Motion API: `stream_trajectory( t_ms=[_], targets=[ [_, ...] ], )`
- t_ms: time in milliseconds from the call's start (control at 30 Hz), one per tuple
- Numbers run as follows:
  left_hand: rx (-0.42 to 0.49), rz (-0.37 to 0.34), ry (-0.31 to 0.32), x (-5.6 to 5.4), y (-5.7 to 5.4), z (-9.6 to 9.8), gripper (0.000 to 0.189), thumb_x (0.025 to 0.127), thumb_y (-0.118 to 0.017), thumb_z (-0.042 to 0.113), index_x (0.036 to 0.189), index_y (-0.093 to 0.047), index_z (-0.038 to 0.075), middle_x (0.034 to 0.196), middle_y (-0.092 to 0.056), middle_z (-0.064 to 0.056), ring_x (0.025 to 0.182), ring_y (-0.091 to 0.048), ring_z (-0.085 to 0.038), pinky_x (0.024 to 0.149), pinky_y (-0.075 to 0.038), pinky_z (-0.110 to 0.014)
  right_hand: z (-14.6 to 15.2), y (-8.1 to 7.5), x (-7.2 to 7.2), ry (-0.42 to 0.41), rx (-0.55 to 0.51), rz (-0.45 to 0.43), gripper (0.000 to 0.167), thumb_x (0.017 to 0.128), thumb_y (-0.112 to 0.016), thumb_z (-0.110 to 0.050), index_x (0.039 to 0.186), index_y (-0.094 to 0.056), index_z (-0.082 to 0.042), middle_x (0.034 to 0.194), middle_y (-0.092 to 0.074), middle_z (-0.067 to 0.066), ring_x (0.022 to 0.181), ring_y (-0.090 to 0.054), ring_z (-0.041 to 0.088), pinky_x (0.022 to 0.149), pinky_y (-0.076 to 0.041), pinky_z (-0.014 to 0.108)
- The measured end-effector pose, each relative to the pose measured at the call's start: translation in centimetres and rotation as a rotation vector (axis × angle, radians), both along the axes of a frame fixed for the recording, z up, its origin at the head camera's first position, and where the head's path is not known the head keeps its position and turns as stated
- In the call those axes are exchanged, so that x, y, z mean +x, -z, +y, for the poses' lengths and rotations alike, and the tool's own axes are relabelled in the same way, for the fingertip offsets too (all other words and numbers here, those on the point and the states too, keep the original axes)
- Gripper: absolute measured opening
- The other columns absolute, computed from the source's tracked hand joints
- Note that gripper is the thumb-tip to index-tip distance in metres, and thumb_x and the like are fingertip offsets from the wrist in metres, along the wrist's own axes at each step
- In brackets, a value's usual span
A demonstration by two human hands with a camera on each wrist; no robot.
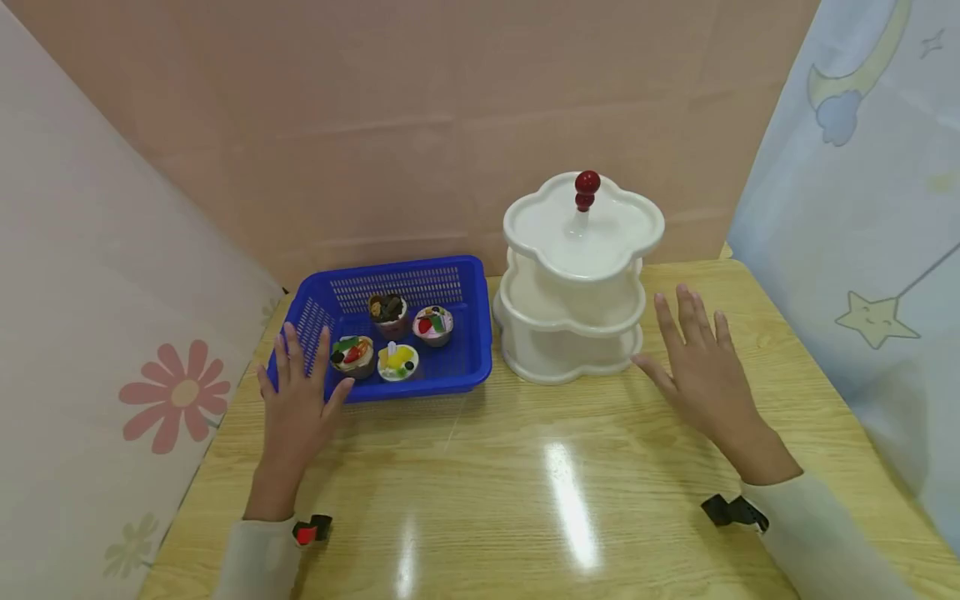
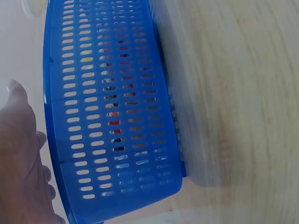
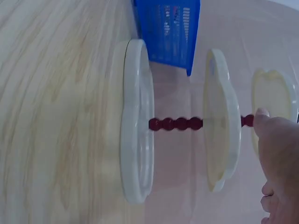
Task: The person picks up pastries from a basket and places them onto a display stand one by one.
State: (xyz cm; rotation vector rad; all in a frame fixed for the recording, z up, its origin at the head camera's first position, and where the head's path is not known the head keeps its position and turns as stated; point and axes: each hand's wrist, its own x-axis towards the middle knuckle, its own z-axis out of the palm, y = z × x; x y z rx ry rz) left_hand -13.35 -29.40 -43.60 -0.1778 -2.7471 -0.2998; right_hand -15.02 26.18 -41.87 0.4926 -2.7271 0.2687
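Observation:
Fingers spread, my left hand (image 1: 294, 412) hovers at the front left corner of a blue plastic basket (image 1: 486, 333). Inside the basket stand several toy cupcakes: a chocolate-topped one (image 1: 388, 310), a pink-creamed one (image 1: 432, 325), one with yellow fruit (image 1: 397, 362) and one with strawberry and green pieces (image 1: 352, 356). My right hand (image 1: 705, 379), fingers straight and holding nothing, is held just right of a white three-tier stand (image 1: 551, 312). The stand has scalloped trays and a red beaded post, seen in the right wrist view, topped by a red knob (image 1: 587, 182).
The wooden table (image 1: 487, 500) spreads out in front of the basket and stand. A beige cloth (image 1: 375, 125) hangs behind. Patterned cloths border both sides, one with a flower (image 1: 180, 393), the other with a star (image 1: 876, 319).

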Motion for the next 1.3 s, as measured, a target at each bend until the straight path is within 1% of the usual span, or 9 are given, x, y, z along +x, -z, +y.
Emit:
stream_trajectory(
  t_ms=[133, 200, 333, 467, 600, 733, 867, 1133, 1300],
  targets=[
    [0.039, -0.027, -0.006, 0.0, -0.2, -0.6, 0.073, 0.106, -0.041, 0.053, 0.165, -0.009, 0.023, 0.168, 0.012, -0.022, 0.154, 0.01, -0.041, 0.113, 0.005, -0.076, -1.6, -0.7, 0.6, -0.064, -0.095, 0.112, 0.079, 0.106, -0.042, -0.054, 0.163, -0.015, -0.007, 0.168, -0.011, 0.021, 0.154, -0.014, 0.04, 0.123, -0.012, 0.056],
    [0.049, -0.034, -0.014, 0.0, -0.3, -0.9, 0.073, 0.107, -0.041, 0.051, 0.165, -0.009, 0.022, 0.167, 0.011, -0.023, 0.154, 0.008, -0.042, 0.113, 0.003, -0.077, -2.5, -0.9, 0.8, -0.094, -0.144, 0.203, 0.075, 0.107, -0.037, -0.056, 0.161, -0.027, -0.005, 0.165, -0.025, 0.021, 0.151, -0.026, 0.04, 0.121, -0.025, 0.056],
    [0.062, -0.038, -0.03, -0.1, -0.4, -1.6, 0.072, 0.107, -0.04, 0.05, 0.165, -0.008, 0.021, 0.167, 0.011, -0.023, 0.153, 0.006, -0.046, 0.115, -0.001, -0.075, -4.4, -1.2, 1.0, -0.163, -0.241, 0.405, 0.061, 0.107, -0.043, -0.046, 0.147, -0.052, -0.001, 0.148, -0.053, 0.019, 0.136, -0.051, 0.038, 0.098, -0.05, 0.06],
    [0.07, -0.037, -0.044, -0.3, -0.2, -2.4, 0.073, 0.108, -0.038, 0.051, 0.165, -0.007, 0.018, 0.167, 0.008, -0.026, 0.153, 0.007, -0.045, 0.117, -0.003, -0.072, -5.8, -1.1, 1.1, -0.244, -0.282, 0.509, 0.047, 0.103, -0.052, -0.031, 0.136, -0.063, 0.002, 0.136, -0.064, 0.017, 0.116, -0.066, 0.038, 0.069, -0.059, 0.054],
    [0.087, -0.034, -0.049, -0.7, 0.0, -3.3, 0.073, 0.108, -0.038, 0.05, 0.165, -0.008, 0.015, 0.167, 0.004, -0.027, 0.153, 0.004, -0.046, 0.116, -0.007, -0.072, -6.9, -1.0, 1.0, -0.315, -0.305, 0.495, 0.043, 0.101, -0.053, -0.026, 0.131, -0.066, 0.001, 0.129, -0.068, 0.017, 0.106, -0.07, 0.038, 0.056, -0.058, 0.048],
    [0.134, -0.038, -0.045, -0.9, 0.1, -4.0, 0.072, 0.109, -0.038, 0.048, 0.164, -0.011, 0.01, 0.167, 0.002, -0.027, 0.153, 0.003, -0.045, 0.116, -0.011, -0.072, -8.0, -0.8, 0.9, -0.362, -0.326, 0.432, 0.043, 0.103, -0.051, -0.028, 0.131, -0.066, 0.001, 0.124, -0.07, 0.017, 0.103, -0.071, 0.037, 0.058, -0.059, 0.047],
    [0.177, -0.056, -0.038, -1.0, 0.2, -4.3, 0.073, 0.109, -0.038, 0.047, 0.163, -0.012, 0.006, 0.167, 0.001, -0.026, 0.154, 0.002, -0.042, 0.112, -0.018, -0.075, -9.1, -0.6, 0.6, -0.386, -0.332, 0.356, 0.044, 0.104, -0.05, -0.032, 0.133, -0.064, -0.001, 0.124, -0.07, 0.016, 0.098, -0.072, 0.035, 0.052, -0.057, 0.041],
    [0.182, -0.112, -0.024, -1.3, 0.0, -4.8, 0.076, 0.109, -0.035, 0.048, 0.161, -0.01, -0.001, 0.168, -0.001, -0.023, 0.152, -0.01, -0.049, 0.112, -0.022, -0.073, -11.4, -0.7, -0.1, -0.433, -0.362, 0.273, 0.041, 0.094, -0.064, -0.017, 0.132, -0.064, -0.002, 0.126, -0.07, 0.014, 0.111, -0.069, 0.034, 0.074, -0.06, 0.05],
    [0.161, -0.168, -0.03, -1.3, -0.3, -4.9, 0.076, 0.109, -0.03, 0.05, 0.161, -0.012, -0.003, 0.169, 0.002, -0.02, 0.151, -0.012, -0.049, 0.113, -0.022, -0.071, -12.4, -0.9, -0.5, -0.458, -0.372, 0.257, 0.04, 0.095, -0.064, -0.017, 0.131, -0.065, -0.002, 0.123, -0.071, 0.014, 0.11, -0.069, 0.033, 0.08, -0.059, 0.05]
  ],
)
